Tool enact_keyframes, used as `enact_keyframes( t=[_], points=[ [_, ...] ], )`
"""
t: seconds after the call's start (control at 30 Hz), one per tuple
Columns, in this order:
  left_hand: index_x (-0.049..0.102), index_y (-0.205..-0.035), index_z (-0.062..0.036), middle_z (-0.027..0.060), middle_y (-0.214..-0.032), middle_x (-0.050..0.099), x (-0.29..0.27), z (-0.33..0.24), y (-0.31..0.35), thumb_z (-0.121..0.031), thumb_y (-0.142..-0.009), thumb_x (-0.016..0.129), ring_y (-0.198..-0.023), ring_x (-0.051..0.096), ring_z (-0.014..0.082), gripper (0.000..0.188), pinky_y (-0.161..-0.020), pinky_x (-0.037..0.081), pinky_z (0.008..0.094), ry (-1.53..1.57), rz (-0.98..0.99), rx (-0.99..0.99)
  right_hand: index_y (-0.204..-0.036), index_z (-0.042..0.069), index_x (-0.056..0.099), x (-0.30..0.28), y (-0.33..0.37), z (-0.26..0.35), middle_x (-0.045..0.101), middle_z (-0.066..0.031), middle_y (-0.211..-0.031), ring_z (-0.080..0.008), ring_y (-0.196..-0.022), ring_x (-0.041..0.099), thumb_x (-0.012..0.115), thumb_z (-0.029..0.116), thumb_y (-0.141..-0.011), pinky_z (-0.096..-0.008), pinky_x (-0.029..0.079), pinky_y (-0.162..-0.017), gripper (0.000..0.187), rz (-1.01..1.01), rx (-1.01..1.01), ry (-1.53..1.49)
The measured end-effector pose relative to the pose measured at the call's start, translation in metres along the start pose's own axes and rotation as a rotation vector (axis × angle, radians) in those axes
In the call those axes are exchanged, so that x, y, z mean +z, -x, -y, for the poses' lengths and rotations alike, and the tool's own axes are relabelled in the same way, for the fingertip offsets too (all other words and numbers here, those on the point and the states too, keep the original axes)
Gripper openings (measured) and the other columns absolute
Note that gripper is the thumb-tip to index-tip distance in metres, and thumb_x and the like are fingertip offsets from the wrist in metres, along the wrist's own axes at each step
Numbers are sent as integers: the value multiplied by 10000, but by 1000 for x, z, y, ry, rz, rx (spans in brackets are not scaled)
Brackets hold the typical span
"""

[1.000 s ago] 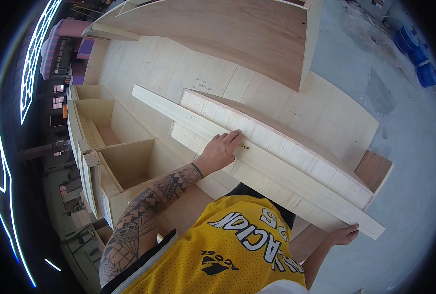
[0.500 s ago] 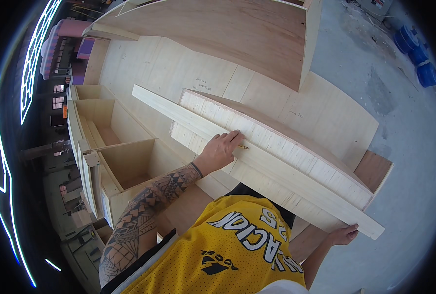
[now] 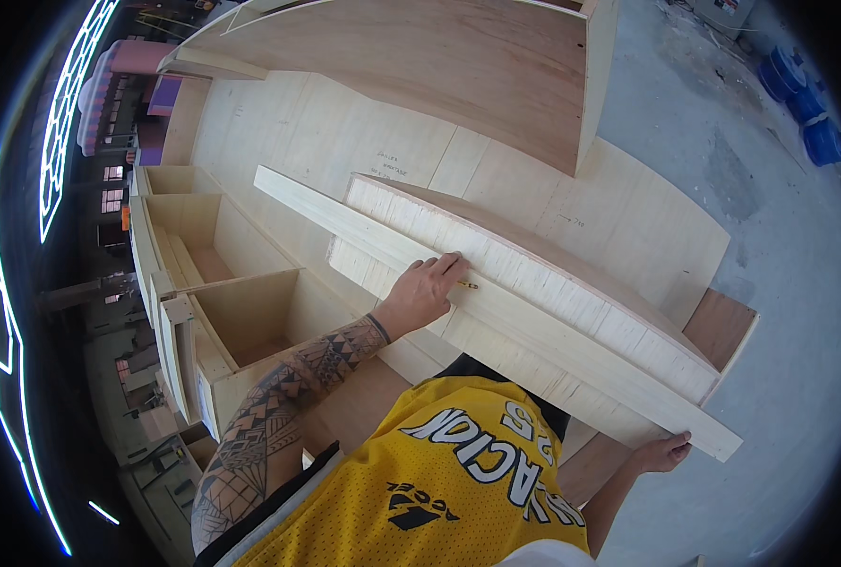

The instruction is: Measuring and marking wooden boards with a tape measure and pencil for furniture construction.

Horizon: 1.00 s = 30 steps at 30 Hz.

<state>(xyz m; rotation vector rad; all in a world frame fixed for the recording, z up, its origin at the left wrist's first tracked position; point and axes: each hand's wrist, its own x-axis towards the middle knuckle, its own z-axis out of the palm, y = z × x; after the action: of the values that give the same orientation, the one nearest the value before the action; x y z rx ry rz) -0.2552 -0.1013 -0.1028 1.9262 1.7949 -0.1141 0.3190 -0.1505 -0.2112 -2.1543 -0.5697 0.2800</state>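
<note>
A long, pale wooden strip (image 3: 553, 326) lies slantwise along a thick plywood panel (image 3: 496, 248), from upper left to lower right. My left hand (image 3: 420, 293) is closed over the strip near its middle, with the fingertips at its far edge. From under those fingers pokes the end of a pencil (image 3: 469, 284); how it is held is hidden. Near the strip's lower right end, my right hand (image 3: 661, 455) grips the near edge, its thumb on top and the other fingers curled beneath, partly out of sight.
Open wooden compartments (image 3: 241, 312) stand at the left. Beyond the panel lies a wide plywood sheet (image 3: 628, 203) with pencil marks, and a large curved wooden piece (image 3: 439, 71) rises at the back. Blue containers (image 3: 803, 104) sit on the grey floor (image 3: 798, 312) at far right.
</note>
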Motion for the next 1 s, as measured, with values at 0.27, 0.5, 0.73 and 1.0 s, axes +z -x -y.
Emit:
enact_keyframes(
  t=[0.27,0.5,0.73,1.0],
  points=[
    [545,-1509,-93,158,-1545,596,0,-2,0,-34,-780,809,-1257,696,391,778,-1060,575,478,-4,-2,-4,-1254,-111,726,-2,-3,-6,756,-179,-1125,-262,-991,668,649,444,-1152,-375,547,-924,570,15,-7,11],
    [543,-1522,-101,154,-1559,585,6,-3,1,-32,-781,806,-1278,687,389,789,-1077,567,480,-12,-3,-30,-1225,-113,724,2,1,-3,742,-145,-1074,-232,-933,631,650,434,-1154,-364,532,-867,556,-23,-48,-34],
    [528,-1535,-99,160,-1573,571,7,0,1,-40,-789,811,-1303,673,386,800,-1103,552,489,-26,-8,-22,-1319,-102,705,-4,-4,-7,731,-149,-1125,-235,-960,629,626,429,-1160,-373,525,-889,560,33,33,61],
    [510,-1547,-102,175,-1582,557,4,-3,1,-45,-800,813,-1312,663,396,808,-1114,548,487,-1,22,-42,-1305,-96,707,1,1,2,737,-147,-1145,-229,-992,639,634,410,-1157,-364,528,-915,533,10,12,-15]
  ],
)
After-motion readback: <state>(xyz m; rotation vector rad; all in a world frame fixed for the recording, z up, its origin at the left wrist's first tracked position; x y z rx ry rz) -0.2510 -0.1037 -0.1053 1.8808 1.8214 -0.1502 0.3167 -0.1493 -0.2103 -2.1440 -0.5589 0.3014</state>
